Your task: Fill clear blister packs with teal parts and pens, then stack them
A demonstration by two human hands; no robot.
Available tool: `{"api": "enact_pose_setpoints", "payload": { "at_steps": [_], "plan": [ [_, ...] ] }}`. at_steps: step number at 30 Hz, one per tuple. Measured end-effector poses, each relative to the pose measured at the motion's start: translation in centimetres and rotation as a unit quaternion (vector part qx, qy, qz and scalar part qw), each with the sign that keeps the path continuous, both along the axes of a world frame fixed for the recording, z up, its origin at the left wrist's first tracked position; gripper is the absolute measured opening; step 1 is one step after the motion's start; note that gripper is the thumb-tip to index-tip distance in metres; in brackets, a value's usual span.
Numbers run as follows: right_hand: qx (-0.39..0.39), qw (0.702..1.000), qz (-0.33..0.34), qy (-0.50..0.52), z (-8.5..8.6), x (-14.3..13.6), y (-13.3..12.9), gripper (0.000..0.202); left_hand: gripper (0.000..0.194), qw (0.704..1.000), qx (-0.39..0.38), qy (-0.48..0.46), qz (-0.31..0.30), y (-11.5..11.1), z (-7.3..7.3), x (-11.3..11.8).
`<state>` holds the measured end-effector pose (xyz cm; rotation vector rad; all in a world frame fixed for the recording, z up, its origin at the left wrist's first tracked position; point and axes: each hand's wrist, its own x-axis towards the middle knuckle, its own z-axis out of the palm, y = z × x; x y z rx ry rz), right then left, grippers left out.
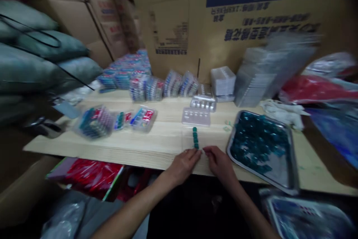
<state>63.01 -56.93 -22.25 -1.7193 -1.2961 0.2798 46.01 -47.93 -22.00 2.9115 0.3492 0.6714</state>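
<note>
A short row of dark green pieces (195,137) lies on the wooden table, running away from me. My left hand (183,165) is closed, its fingertips at the near end of that row; what they pinch is hidden. Just to the right, my right hand (219,160) is also closed, thumb and forefinger together close to the left fingertips. Something small and pale shows between the two hands, too blurred to name. Beyond the row lies a clear plastic blister tray (196,116) with moulded hollows. A metal tray (292,164) of loose glossy green pieces (257,138) stands right of my right hand.
Stacked filled plastic packs (93,122) and one pack with red and blue contents (143,118) sit at left. More packs (147,87) and stacks of clear plastic trays (253,75) line the back, before a large cardboard box (173,15). White gloves (285,113) lie at right.
</note>
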Motion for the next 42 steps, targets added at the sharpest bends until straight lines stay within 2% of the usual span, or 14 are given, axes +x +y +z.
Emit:
{"api": "enact_pose_setpoints", "payload": {
  "at_steps": [3, 6, 9, 11, 14, 17, 22, 26, 28, 33, 36, 38, 40, 42],
  "plan": [
    [0.000, 0.999, 0.023, -0.034, -0.3, -0.1, 0.0, 0.026, 0.046, 0.999, -0.040, -0.005, 0.009, -0.8, 0.1, -0.3],
    [0.019, 0.989, 0.051, -0.134, -0.5, -0.4, -0.6, 0.028, 0.050, 0.994, -0.084, -0.070, 0.015, 0.6, 0.8, -1.4],
    [0.016, 0.964, 0.098, -0.247, -0.6, -0.6, -2.2, 0.035, 0.049, 0.983, -0.054, -0.142, 0.101, 5.9, 3.0, -4.2],
    [0.009, 0.948, 0.128, -0.292, -0.6, -0.8, -3.5, 0.043, 0.039, 0.963, -0.001, -0.152, 0.224, 10.9, 5.0, -6.7],
    [-0.018, 0.930, 0.152, -0.333, -0.4, -1.3, -4.8, 0.045, 0.027, 0.914, 0.030, -0.084, 0.395, 17.4, 7.3, -10.2],
    [-0.026, 0.917, 0.165, -0.362, -0.6, -2.1, -5.0, 0.036, 0.030, 0.918, -0.018, 0.025, 0.395, 19.7, 7.4, -12.0],
    [0.002, 0.913, 0.194, -0.359, -1.1, -2.9, -4.8, 0.024, 0.035, 0.943, -0.012, 0.025, 0.332, 16.1, 5.4, -11.6],
    [0.062, 0.920, 0.200, -0.331, 0.7, -2.4, -4.0, 0.019, 0.035, 0.960, -0.019, -0.058, 0.275, 12.4, 4.8, -10.9],
    [0.086, 0.928, 0.187, -0.309, 2.2, -1.9, -3.0, 0.021, 0.036, 0.946, -0.032, -0.144, 0.287, 11.3, 5.3, -10.9],
    [0.093, 0.958, 0.185, -0.196, 7.3, -1.5, 0.4, 0.015, 0.031, 0.880, -0.118, -0.305, 0.345, 10.4, 6.8, -12.4],
    [0.125, 0.979, 0.151, -0.052, 10.8, -2.9, 3.4, 0.008, 0.031, 0.835, -0.222, -0.346, 0.365, 10.2, 7.0, -13.4],
    [0.118, 0.979, 0.125, 0.106, 12.5, -4.3, 6.4, 0.009, 0.035, 0.800, -0.294, -0.370, 0.369, 10.2, 6.9, -13.8],
    [0.116, 0.939, 0.149, 0.287, 13.3, -5.7, 10.1, 0.018, 0.041, 0.774, -0.339, -0.390, 0.367, 10.2, 6.9, -13.8],
    [0.070, 0.879, 0.162, 0.443, 12.9, -7.0, 13.8, 0.029, 0.048, 0.762, -0.359, -0.394, 0.368, 10.4, 7.0, -13.6]
  ]
}}
